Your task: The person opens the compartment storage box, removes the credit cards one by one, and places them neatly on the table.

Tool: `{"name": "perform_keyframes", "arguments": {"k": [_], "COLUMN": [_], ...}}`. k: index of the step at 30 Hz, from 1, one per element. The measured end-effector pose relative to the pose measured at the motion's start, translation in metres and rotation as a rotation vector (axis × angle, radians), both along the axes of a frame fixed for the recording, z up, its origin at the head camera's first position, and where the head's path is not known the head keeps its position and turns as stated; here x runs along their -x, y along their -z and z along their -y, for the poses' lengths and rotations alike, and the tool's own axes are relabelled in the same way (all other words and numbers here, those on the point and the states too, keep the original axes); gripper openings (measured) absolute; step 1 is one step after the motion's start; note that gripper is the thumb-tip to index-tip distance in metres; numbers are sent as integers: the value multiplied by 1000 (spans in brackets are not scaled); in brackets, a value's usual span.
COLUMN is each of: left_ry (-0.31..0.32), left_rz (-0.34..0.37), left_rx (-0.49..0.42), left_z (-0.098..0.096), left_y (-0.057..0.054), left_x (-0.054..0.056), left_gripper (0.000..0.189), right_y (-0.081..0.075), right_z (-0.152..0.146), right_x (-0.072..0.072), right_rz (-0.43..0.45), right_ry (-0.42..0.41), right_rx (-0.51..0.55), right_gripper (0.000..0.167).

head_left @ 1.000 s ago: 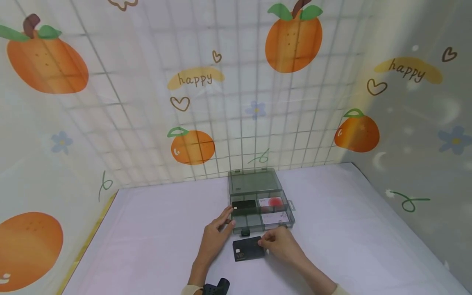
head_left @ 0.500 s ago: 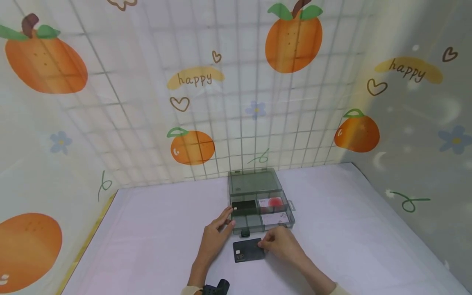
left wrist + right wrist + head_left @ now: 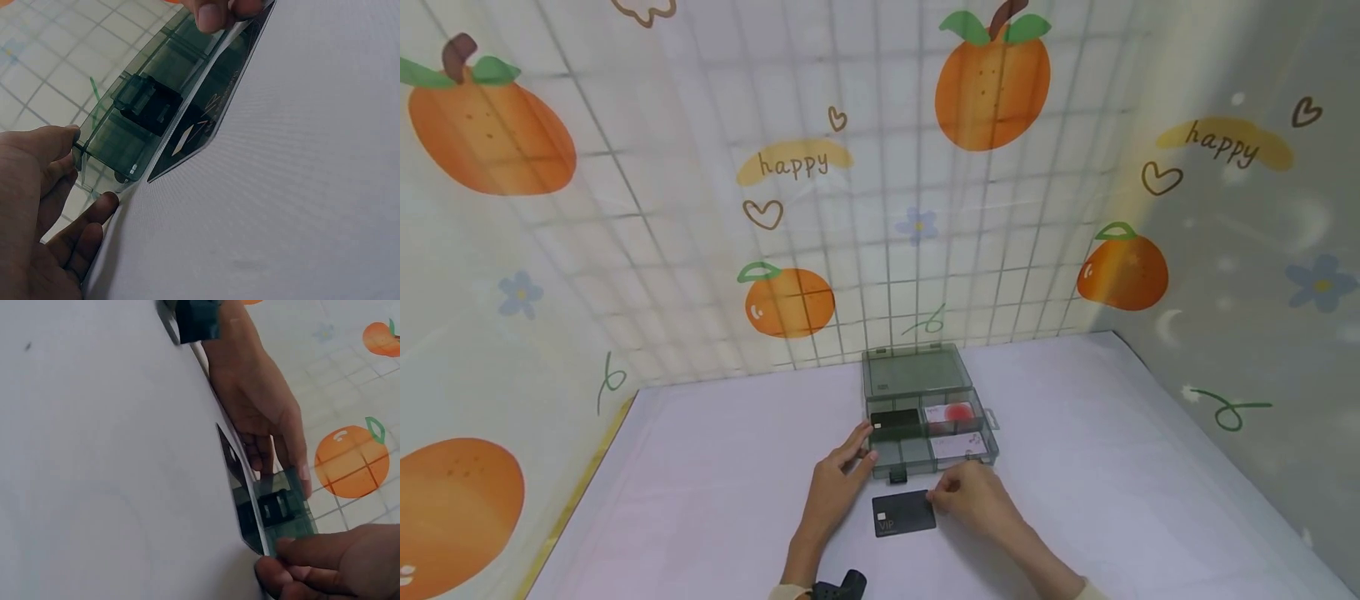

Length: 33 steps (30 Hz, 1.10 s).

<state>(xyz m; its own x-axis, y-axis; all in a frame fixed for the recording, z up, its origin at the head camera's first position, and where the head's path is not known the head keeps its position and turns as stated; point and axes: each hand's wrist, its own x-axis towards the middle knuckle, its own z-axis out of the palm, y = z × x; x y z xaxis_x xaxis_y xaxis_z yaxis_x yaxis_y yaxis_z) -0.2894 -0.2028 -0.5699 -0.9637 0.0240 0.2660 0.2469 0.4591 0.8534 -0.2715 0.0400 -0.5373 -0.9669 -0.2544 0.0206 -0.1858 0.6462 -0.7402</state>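
In front of a green translucent box (image 3: 964,469) lies a black card (image 3: 902,514) marked VIP, with a small pale chip. My right hand (image 3: 973,497) pinches the card's upper right corner between thumb and fingers. Whether the card lies flat on the table or slightly above it I cannot tell. My left hand (image 3: 837,479) rests against the box's left side, its fingertips touching the wall, as the left wrist view also shows with the hand (image 3: 31,181) at the box's corner. Another black card (image 3: 895,419) sits in the back left compartment.
The box's lid (image 3: 917,371) stands open toward the back wall. A card with a red disc (image 3: 955,412) lies in the back right compartment, and a pale patterned card (image 3: 958,445) in the front right one. A white table (image 3: 722,483) runs between patterned curtains (image 3: 925,275).
The black card in my right hand has shifted very slightly toward me. Both hands keep their places, and the head view has tilted a little.
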Motion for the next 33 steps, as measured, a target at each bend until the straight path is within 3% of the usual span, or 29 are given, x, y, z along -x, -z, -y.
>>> {"name": "perform_keyframes", "arguments": {"k": [6,13,27,33], "left_ry": [3,6,18,15], "left_rz": [17,27,-16,4], "left_rx": [-7,-16,-7,-22], "left_z": [2,3,0,1], "left_y": [2,3,3,3], "left_x": [-2,-4,-1,0], "left_gripper": [48,48,46,49], "right_y": [-5,-14,-42,-50], "right_z": [-8,-11,-23,-26], "right_x": [2,6,32,44], "right_rz": [-1,14,-42,-2], "right_ry": [-35,-8,24,26], "right_rx": [46,102,101,139], "right_gripper": [25,15,12,14]}}
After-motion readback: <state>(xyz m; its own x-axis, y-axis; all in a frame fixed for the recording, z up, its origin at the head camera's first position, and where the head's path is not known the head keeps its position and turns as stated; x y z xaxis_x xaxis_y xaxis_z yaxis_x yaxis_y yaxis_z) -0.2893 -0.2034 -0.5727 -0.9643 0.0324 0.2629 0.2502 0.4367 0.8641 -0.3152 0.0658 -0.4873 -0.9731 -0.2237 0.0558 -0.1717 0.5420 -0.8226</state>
